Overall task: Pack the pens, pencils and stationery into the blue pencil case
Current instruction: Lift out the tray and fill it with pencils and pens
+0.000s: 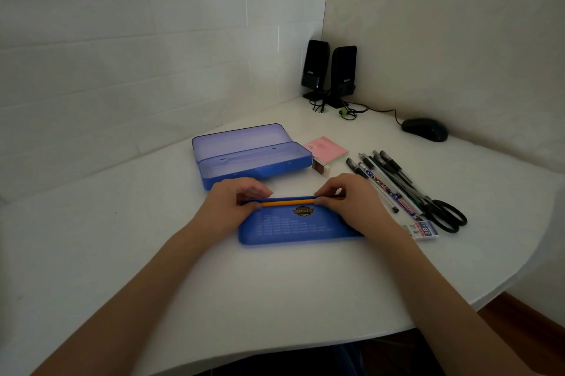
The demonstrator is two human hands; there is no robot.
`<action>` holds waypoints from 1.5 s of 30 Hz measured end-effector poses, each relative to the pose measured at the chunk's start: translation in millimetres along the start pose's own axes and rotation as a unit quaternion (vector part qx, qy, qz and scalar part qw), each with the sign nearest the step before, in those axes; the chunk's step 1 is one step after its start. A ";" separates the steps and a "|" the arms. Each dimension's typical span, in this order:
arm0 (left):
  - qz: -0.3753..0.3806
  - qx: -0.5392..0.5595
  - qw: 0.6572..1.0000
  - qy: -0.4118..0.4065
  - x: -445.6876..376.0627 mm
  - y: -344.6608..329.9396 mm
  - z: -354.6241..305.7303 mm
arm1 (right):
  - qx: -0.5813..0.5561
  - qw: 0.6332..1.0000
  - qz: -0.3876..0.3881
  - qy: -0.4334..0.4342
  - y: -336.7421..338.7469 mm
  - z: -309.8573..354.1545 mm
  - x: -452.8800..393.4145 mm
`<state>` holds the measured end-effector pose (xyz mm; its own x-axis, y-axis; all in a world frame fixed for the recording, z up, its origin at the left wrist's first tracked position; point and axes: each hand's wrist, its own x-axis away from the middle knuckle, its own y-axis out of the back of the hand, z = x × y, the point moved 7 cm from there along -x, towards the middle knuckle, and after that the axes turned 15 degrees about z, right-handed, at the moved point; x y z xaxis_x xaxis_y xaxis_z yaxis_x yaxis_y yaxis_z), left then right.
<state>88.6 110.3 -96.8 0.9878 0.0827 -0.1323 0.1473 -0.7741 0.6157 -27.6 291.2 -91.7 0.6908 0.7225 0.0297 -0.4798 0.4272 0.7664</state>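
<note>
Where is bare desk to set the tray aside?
Bare desk left of the left hand, and in front of the tray. Crowded right of the right hand: pens, scissors, lead box. Open case fills the back.

The blue pencil case (250,158) looks like translucent plastic, smooth and a little glossy — the blue tray (293,230) seems the same, with small print on its surface. The worktop (153,253) is white, smooth and matt. The speakers (328,71) are glossy black plastic — the mouse (425,129) looks more matt. The pink notepad (326,147) is matt paper.
</note>
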 end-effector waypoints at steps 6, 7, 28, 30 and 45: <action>-0.015 -0.002 1.000 0.004 0.0 1.1 2.2 | 0.094 0.990 -0.090 -0.051 23.7 -13.2 4.0; -0.014 -0.006 1.000 0.004 -0.4 0.9 2.2 | 0.108 0.981 -0.142 -0.081 36.9 -20.0 9.2; -0.009 -0.046 0.999 -0.002 -0.4 0.8 0.7 | 0.121 0.903 -0.314 -0.267 95.5 -70.4 42.9; -0.009 -0.038 0.999 -0.001 -0.6 0.6 0.9 | 0.136 0.902 -0.312 -0.267 107.2 -73.2 40.2; -0.017 0.001 1.000 0.004 -0.7 0.6 3.2 | 0.102 0.922 -0.229 -0.293 105.2 -120.5 20.4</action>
<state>87.9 107.8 -98.8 0.9825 0.1150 -0.1466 0.1813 -0.7721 0.6092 -129.2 416.3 -87.8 0.9984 0.0471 -0.0318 0.0066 0.4601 0.8878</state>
